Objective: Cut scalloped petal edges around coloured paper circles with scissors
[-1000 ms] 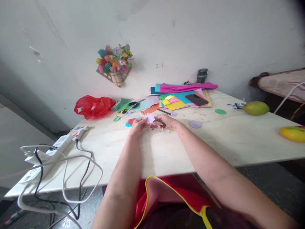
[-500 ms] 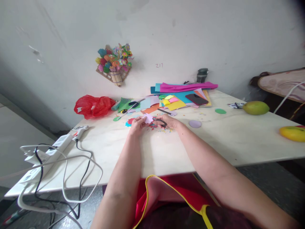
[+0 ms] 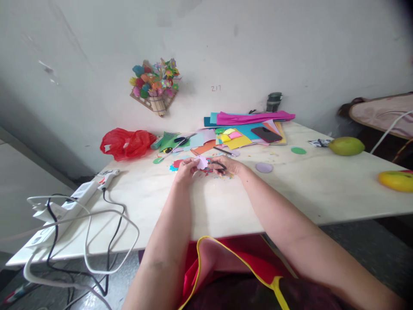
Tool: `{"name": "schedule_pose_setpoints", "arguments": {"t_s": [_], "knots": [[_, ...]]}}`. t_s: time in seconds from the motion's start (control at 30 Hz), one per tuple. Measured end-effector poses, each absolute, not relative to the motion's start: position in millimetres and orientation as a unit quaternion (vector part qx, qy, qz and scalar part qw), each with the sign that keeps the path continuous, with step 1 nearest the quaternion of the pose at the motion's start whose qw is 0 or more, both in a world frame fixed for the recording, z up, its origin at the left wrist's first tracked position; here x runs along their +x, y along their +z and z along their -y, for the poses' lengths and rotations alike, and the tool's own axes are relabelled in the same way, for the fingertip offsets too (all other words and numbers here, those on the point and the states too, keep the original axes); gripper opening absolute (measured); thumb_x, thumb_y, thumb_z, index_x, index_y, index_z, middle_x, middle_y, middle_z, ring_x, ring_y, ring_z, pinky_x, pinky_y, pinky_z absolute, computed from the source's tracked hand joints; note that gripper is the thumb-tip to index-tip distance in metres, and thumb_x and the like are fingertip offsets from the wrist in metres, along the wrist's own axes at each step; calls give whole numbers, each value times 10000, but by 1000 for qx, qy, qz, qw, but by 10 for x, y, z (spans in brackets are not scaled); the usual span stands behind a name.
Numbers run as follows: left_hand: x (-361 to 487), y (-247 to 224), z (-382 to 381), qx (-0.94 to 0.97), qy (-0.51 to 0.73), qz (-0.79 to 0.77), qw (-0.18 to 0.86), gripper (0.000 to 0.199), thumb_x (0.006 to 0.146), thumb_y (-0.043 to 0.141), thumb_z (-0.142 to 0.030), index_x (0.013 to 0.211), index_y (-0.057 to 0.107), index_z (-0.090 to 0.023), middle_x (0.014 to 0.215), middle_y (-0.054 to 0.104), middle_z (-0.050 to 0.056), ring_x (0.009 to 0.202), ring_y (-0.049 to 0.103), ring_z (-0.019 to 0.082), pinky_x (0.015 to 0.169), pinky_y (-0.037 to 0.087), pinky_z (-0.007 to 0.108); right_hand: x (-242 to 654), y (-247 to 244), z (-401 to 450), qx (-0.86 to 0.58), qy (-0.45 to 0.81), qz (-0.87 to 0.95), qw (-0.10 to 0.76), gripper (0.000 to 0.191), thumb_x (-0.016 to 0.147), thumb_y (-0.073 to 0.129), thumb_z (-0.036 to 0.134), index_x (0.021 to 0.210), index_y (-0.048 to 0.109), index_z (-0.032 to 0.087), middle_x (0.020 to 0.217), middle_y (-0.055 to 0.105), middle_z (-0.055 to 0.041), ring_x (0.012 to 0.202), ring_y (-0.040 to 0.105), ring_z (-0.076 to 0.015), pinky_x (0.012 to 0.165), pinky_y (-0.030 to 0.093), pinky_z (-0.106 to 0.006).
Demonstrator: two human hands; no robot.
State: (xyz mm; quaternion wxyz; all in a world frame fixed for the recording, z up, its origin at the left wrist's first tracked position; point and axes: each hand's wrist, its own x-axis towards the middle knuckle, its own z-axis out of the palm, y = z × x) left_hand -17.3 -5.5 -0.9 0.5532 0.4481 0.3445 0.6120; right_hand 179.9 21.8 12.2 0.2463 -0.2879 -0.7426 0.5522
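Pinched in my left hand [image 3: 187, 169] is a small lilac paper piece [image 3: 202, 162] with a scalloped edge. My right hand [image 3: 227, 165] is closed on the black handles of a pair of scissors [image 3: 220, 166], just right of the paper; the blades are mostly hidden behind the paper. Red and blue cut paper pieces [image 3: 177, 164] lie beside and under my left hand. Small coloured scraps [image 3: 227, 176] are scattered on the table below my hands. A dark pen [image 3: 224, 151] lies behind my right hand.
Coloured sheets [image 3: 240, 138] and a phone [image 3: 266, 134] lie at the back, with another pair of scissors [image 3: 182, 141]. A red bag [image 3: 125, 144] is back left, a power strip [image 3: 66, 213] with cables front left. A lilac disc [image 3: 264, 167], green disc [image 3: 298, 150] and mango [image 3: 346, 146] lie right.
The lilac paper has turned slightly in my left fingers and sits a little lower and to the right. My right hand keeps hold of the scissors in nearly the same place.
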Motion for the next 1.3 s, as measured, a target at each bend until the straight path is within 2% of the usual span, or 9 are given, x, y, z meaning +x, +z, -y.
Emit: {"name": "schedule_pose_setpoints", "arguments": {"t_s": [0.47,0.8,1.17,1.3], "knots": [[-161,28,96,455,595,-363,555,275,532,817,-297,619,616,-131,566,614,17,525,567,108,536,454,232,1799,123,-219,-278,550,747,250,294,743,665,419,784,554,150,479,536,59,335,447,-49,302,243,-159],[-176,9,84,458,586,-360,563,271,557,813,-301,640,621,-127,592,630,27,550,594,127,590,497,269,1787,108,-233,-281,547,747,252,269,742,655,386,825,588,139,453,531,63,323,437,-54,300,227,-167],[-159,51,113,463,576,-379,557,347,556,815,-355,721,602,-136,596,643,31,503,619,147,479,499,240,1807,154,-207,-279,543,753,248,302,757,648,405,856,603,123,459,523,63,331,429,-50,311,250,-169],[-147,72,129,462,575,-386,554,341,556,805,-378,695,602,-142,572,633,28,481,599,139,449,488,236,1807,158,-212,-279,545,752,245,313,751,656,424,831,598,128,462,526,60,326,425,-47,307,258,-166]]}}
